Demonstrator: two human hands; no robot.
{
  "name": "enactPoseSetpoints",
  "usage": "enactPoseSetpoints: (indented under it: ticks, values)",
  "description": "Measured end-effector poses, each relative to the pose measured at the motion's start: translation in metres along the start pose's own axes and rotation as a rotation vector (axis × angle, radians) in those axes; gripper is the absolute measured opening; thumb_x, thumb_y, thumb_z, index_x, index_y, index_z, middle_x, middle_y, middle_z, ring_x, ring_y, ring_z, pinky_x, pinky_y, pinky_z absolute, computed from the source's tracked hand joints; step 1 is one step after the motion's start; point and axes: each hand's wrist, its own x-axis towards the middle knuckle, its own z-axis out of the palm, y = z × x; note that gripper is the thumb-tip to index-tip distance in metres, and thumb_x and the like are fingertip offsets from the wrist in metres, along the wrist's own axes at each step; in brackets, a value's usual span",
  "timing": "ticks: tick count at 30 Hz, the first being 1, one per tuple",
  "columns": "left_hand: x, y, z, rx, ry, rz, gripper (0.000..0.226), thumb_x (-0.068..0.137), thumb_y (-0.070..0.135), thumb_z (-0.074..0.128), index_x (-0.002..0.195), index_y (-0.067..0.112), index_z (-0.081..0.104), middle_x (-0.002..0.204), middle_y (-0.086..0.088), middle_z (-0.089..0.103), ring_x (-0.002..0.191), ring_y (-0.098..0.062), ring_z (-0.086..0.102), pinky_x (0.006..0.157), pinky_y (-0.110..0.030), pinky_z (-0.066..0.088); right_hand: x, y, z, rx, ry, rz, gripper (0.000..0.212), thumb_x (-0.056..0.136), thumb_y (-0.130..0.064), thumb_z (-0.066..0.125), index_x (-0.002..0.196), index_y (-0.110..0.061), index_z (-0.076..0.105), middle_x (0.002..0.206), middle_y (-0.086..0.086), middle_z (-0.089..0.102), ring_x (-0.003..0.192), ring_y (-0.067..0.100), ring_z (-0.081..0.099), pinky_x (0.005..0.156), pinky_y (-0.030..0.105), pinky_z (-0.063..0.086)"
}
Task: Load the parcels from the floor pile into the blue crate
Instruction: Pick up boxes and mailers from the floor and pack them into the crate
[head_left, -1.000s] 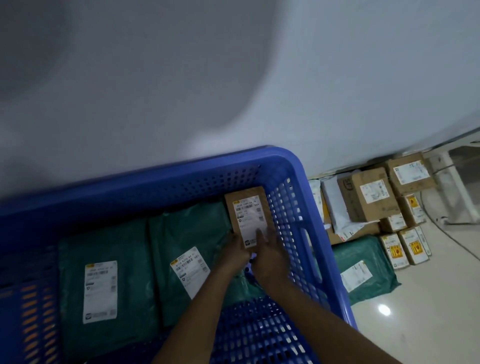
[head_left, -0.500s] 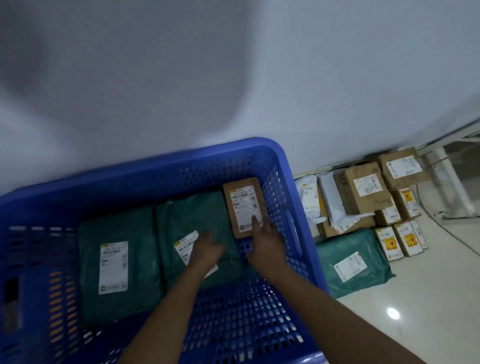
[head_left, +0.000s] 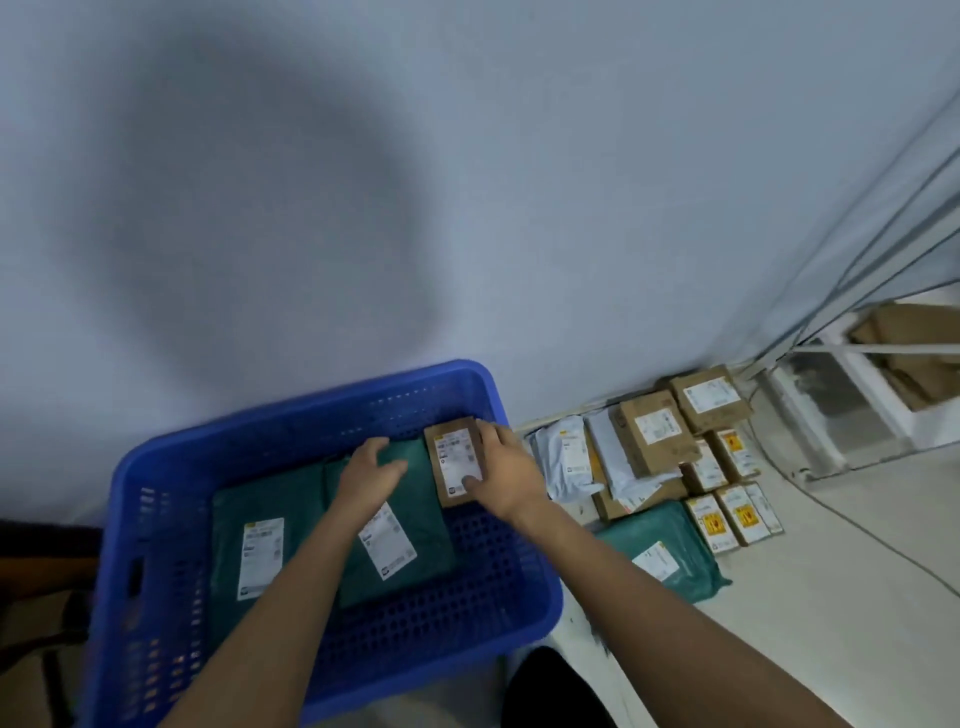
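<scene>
The blue crate (head_left: 322, 410) stands on the floor against the wall. Two green mailers lie flat inside it, one at the left (head_left: 244, 499) and one in the middle (head_left: 421, 530). A small brown box (head_left: 451, 449) with a white label sits in the crate's far right corner. My right hand (head_left: 506, 475) grips that box, thumb on the label and fingers along its right edge. My left hand (head_left: 366, 470) rests open and flat on the middle green mailer. The floor pile to the right holds brown boxes (head_left: 652, 434), white mailers (head_left: 566, 457) and a green mailer (head_left: 670, 551).
Small boxes with yellow labels (head_left: 737, 514) line the pile's right side. A thin cable (head_left: 857, 525) runs across the pale floor. A white frame (head_left: 852, 415) stands in the corner at the right. The grey wall is just behind the crate.
My left hand let go of the small brown box and moved left onto the middle green mailer. My right hand stayed on the box. The view pulled back and up.
</scene>
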Motion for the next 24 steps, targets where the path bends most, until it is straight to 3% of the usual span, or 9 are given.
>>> enactPoseSetpoints:
  ticks: [5, 10, 16, 24]
  values:
    - [-0.077, 0.024, -0.002, 0.011, -0.031, 0.116, 0.054, 0.088, 0.021, 0.06, 0.139, 0.011, 0.043, 0.144, -0.007, 0.045, 0.128, -0.024, 0.047, 0.101, -0.029, 0.035, -0.081, 0.01, -0.049, 0.0, 0.078, 0.062, 0.074, 0.083, -0.034, 0.066, 0.145, -0.017, 0.03, 0.144, 0.01, 0.039, 0.121, 0.033, 0.051, 0.094, 0.042, 0.048]
    - [-0.144, 0.032, 0.004, 0.021, -0.06, 0.223, 0.052, 0.089, 0.023, 0.06, 0.138, 0.011, 0.044, 0.142, -0.008, 0.048, 0.126, -0.025, 0.049, 0.1, -0.034, 0.039, -0.168, 0.033, -0.069, -0.066, 0.166, 0.149, 0.071, 0.085, -0.033, 0.061, 0.146, -0.016, 0.03, 0.145, 0.012, 0.04, 0.125, 0.031, 0.05, 0.096, 0.04, 0.046]
    - [-0.221, 0.037, 0.03, 0.038, -0.144, 0.276, 0.052, 0.093, 0.023, 0.055, 0.142, 0.013, 0.039, 0.148, -0.004, 0.041, 0.133, -0.024, 0.042, 0.105, -0.037, 0.038, -0.247, 0.04, -0.084, 0.052, 0.196, 0.217, 0.069, 0.084, -0.033, 0.062, 0.144, -0.019, 0.033, 0.145, 0.009, 0.041, 0.124, 0.029, 0.051, 0.098, 0.039, 0.045]
    - [-0.281, 0.097, 0.076, 0.045, -0.207, 0.384, 0.053, 0.093, 0.024, 0.053, 0.143, 0.014, 0.037, 0.148, -0.003, 0.04, 0.134, -0.022, 0.04, 0.106, -0.035, 0.035, -0.317, 0.091, -0.15, 0.228, 0.226, 0.285, 0.067, 0.085, -0.031, 0.064, 0.144, -0.013, 0.036, 0.147, 0.012, 0.044, 0.131, 0.028, 0.046, 0.104, 0.037, 0.041]
